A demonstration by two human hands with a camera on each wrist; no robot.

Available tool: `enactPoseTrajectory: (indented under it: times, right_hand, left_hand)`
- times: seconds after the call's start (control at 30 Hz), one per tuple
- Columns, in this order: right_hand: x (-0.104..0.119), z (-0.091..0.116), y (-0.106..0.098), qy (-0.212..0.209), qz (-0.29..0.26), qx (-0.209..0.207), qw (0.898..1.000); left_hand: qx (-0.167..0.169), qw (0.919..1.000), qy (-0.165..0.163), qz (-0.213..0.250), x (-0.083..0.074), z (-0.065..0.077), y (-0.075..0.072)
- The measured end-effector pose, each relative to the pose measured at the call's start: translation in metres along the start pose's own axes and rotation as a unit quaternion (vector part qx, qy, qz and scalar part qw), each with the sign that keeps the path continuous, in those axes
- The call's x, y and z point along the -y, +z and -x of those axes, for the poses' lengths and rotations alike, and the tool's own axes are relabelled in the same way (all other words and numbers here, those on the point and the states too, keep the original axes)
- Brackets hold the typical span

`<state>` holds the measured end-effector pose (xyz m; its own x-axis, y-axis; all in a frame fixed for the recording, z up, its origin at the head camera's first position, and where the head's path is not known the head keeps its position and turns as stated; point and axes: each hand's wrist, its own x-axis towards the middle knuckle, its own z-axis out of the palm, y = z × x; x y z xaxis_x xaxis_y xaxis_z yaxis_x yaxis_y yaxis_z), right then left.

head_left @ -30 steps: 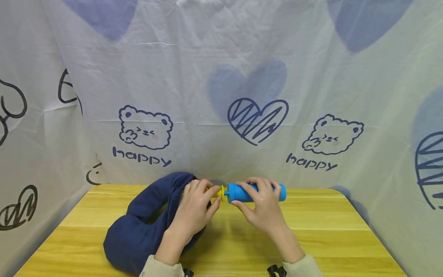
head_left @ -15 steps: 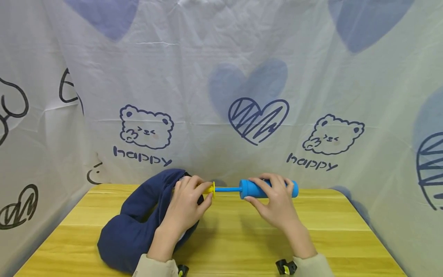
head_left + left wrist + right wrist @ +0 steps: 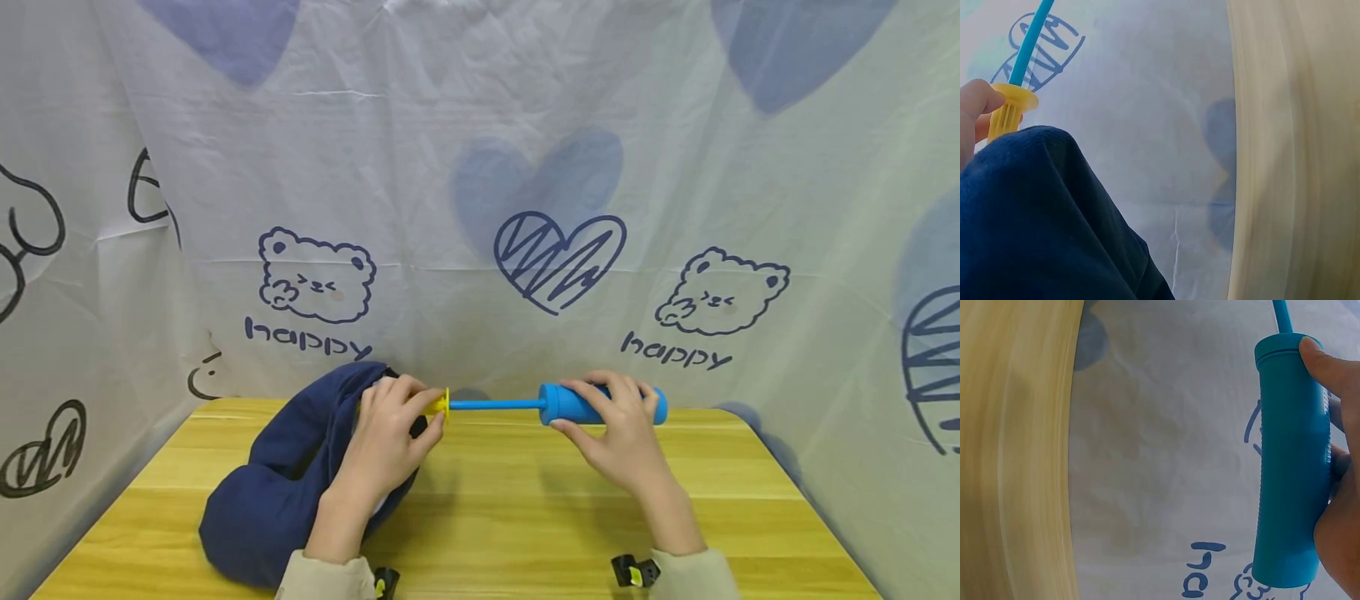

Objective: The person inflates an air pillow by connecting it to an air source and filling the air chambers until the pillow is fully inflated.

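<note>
A hand pump is stretched level above the table, its thin blue rod (image 3: 495, 405) showing between its two ends. My right hand (image 3: 621, 433) grips the blue barrel (image 3: 1291, 462), thumb near the end where the rod comes out. At the other end, my left hand (image 3: 386, 437) pinches the yellow flanged end piece (image 3: 1015, 99) between thumb and fingers. Around and behind that hand hangs a navy U-shaped neck pillow (image 3: 258, 517), its fabric cover open near the yellow piece. The inner side of that opening is mostly hidden by the left hand.
A wood-grain table (image 3: 510, 517) lies beneath both hands. White cloth (image 3: 435, 333) with bears and hearts printed on it hangs along the back and both sides, close to the table's edges.
The hands have drawn apart, left hand and pillow going left, right hand with the barrel going right. Much more of the blue rod now shows than a second ago.
</note>
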<state>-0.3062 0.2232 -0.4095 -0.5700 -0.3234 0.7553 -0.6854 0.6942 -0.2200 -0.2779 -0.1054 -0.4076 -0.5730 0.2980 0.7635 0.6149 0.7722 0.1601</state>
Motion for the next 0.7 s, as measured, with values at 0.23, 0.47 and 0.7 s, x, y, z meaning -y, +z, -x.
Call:
enactPoseTrajectory:
  times: [0.23,0.47,0.7]
  right_hand:
    - [0.004,-0.001,0.002,-0.011,0.013,-0.004,1.0]
    - [0.016,-0.003,0.014,-0.029,0.025,-0.005,0.999]
    - [0.026,-0.006,0.022,-0.04,0.009,-0.01,0.999]
  left_hand:
    - [0.005,1.0,-0.004,-0.005,-0.005,-0.002,0.002]
    - [0.024,0.9996,0.005,-0.016,-0.016,-0.005,0.011]
    - [0.032,0.9993,0.006,-0.018,-0.021,-0.005,0.016]
